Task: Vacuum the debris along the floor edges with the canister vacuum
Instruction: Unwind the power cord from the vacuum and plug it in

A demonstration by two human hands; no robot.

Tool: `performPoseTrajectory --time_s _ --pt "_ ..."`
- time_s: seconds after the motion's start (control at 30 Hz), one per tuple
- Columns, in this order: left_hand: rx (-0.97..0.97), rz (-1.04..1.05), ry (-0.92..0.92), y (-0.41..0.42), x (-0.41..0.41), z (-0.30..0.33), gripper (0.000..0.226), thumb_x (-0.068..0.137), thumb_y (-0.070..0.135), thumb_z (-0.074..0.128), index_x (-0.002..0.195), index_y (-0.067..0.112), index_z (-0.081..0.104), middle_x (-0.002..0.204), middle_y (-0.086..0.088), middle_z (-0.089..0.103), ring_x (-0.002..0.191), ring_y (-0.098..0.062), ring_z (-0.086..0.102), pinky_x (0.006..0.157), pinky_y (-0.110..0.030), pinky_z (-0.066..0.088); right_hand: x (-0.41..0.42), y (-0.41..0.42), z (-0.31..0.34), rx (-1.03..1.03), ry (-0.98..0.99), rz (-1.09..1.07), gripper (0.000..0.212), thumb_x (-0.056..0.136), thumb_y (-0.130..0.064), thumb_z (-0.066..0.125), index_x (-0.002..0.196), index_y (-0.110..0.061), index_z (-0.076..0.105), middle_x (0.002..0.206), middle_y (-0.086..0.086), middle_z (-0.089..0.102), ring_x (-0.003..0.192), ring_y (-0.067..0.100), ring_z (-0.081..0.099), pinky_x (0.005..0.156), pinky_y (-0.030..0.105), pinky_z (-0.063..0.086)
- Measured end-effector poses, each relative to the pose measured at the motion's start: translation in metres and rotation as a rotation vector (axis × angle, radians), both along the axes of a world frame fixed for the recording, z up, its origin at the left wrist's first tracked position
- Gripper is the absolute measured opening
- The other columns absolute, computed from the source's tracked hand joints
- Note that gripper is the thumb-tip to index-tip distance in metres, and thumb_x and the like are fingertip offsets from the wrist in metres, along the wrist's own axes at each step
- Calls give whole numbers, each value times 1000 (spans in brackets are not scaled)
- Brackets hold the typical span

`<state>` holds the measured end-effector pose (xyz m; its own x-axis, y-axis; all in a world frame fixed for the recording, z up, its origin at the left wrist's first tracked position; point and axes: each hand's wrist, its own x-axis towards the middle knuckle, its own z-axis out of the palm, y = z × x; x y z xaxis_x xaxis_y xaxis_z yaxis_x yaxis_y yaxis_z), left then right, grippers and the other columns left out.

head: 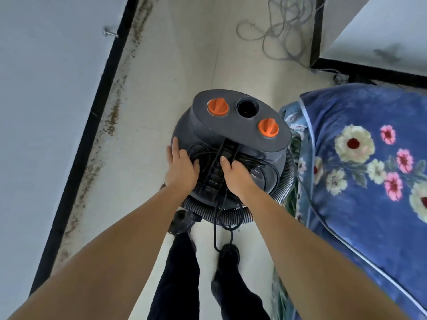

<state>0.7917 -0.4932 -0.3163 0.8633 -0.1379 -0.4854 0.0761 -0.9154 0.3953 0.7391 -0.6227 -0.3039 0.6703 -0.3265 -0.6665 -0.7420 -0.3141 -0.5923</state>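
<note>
- Atop the vacuum (231, 144), left hand (182, 167) lies flat; right hand (235, 174) fingers curl into the cord (221, 218).
- Unwind cord fully first, I'd judge; debris (111, 116) lies left.

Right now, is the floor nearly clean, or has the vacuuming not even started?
Not started, it seems. Done: the canister vacuum stands near the dirty edge. In hand: the left hand and right hand are at the black cord wound on top; the hose is coiled around the body. Left: the brown debris along the black baseboard is all there.
</note>
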Motion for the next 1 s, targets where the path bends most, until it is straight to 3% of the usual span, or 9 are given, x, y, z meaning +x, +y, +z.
performPoseTrajectory --time_s 0.07,0.13,0.3,0.6,1.0 --pt "10 34 13 13 -28 2 34 98 27 42 119 1 41 159 1 -9 147 -21 -8 98 -49 41 -23 13 1 8 -2 28 40 100 -43 34 82 -9 45 91 12 53 101 32 55 76 29 32" --pt "4 58 20 26 -57 2 34 98 27 42 119 1 41 159 1 -10 147 -21 -9 99 -50 40 -50 26 -1 -8 5 59 42 100 -44 34 74 -11 41 97 19 56 104 34 54 78 31 33" --pt "22 108 54 64 -134 3 32 98 29 41 114 1 42 159 0 -10 147 -23 -8 98 -49 41 -120 60 2 6 27 100 45 100 -44 34 64 -16 34 68 -1 41 81 25 46 74 31 32" --pt "54 53 78 155 -238 2 32 99 27 39 117 2 41 159 -3 -12 146 -28 -10 101 -51 38 -231 154 5 32 42 87 45 99 -45 34 65 -16 37 69 1 45 83 26 49 78 36 38" --pt "124 64 94 229 -364 -3 41 100 28 37 128 -2 35 158 -12 -11 145 -33 -11 112 -47 24 -345 223 12 60 84 189 46 100 -43 33 63 -16 31 66 -3 36 82 22 43 76 31 33"
